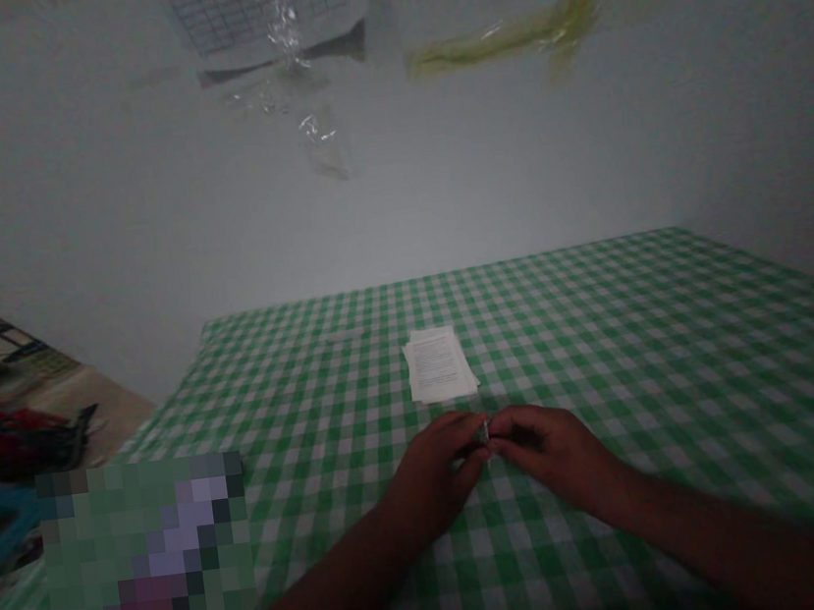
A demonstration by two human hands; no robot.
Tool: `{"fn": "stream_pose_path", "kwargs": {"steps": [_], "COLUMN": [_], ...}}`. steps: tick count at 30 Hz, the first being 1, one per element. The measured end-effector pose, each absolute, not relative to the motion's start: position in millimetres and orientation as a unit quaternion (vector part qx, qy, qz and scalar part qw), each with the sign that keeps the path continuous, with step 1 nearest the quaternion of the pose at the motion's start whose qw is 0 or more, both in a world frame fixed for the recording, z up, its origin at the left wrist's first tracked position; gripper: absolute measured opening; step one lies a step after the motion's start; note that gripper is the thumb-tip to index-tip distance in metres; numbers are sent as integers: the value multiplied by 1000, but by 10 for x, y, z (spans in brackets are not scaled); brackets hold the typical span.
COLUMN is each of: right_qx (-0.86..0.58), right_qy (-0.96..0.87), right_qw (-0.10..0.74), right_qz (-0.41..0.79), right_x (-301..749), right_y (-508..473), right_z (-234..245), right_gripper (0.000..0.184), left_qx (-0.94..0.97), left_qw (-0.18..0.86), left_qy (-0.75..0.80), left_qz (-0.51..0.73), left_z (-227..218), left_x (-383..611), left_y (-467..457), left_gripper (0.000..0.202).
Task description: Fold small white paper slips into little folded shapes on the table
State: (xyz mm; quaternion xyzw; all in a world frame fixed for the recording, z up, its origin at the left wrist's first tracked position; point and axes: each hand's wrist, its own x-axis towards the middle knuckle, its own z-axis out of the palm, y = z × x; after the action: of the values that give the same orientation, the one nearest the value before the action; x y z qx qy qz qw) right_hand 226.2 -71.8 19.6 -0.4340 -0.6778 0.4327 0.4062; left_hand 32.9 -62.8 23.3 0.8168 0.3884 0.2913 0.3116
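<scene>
We see the left hand and right hand meeting at the middle of the frame, both bare, wrists low, forearms coming in from 7 and 4 o'clock. Fingers curl inward, pressed together, and the fingertips of both hands pinch a small pale piece between them; it is thin and mostly hidden, so we can't tell what it is. It sits just above the cloth, not touching as far as we can tell. Under the hands is a green-and-white gingham cloth, soft woven check, over a table. At 12 o'clock from the hands, just beyond them, lies a small stack of printed paper, sheets slightly askew. Further off at 12 o'clock, clear plastic film and a wire grid hang on a pale wall. At 8 o'clock a pixelated block hides whatever lies there.
</scene>
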Motion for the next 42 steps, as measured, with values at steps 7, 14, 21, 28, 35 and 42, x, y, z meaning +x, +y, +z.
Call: {"fn": "stream_pose_path", "kwargs": {"steps": [7, 14, 21, 28, 35, 42], "right_qx": [-437, -453, -466, -469, -456, -438], "right_qy": [-691, -692, -696, -717, -726, -725], "right_qw": [396, 393, 369, 361, 370, 392], "right_qz": [419, 401, 401, 368, 358, 361], "right_x": [2274, 2284, 2312, 2365, 2374, 2366], "right_y": [-710, -682, -705, -712, -689, -663], "right_z": [200, 202, 207, 159, 166, 156], "right_gripper": [10, 13, 16, 19, 18, 18], "left_qx": [809, 777, 746, 741, 740, 733], "left_qw": [304, 349, 406, 433, 432, 438], "left_qy": [399, 396, 396, 364, 367, 396], "left_qz": [307, 343, 350, 361, 363, 338], "left_z": [181, 125, 175, 135, 130, 161], "left_x": [316, 297, 303, 296, 289, 268], "left_y": [-613, -579, -583, -578, -545, -503], "left_gripper": [38, 36, 31, 28, 29, 26]}}
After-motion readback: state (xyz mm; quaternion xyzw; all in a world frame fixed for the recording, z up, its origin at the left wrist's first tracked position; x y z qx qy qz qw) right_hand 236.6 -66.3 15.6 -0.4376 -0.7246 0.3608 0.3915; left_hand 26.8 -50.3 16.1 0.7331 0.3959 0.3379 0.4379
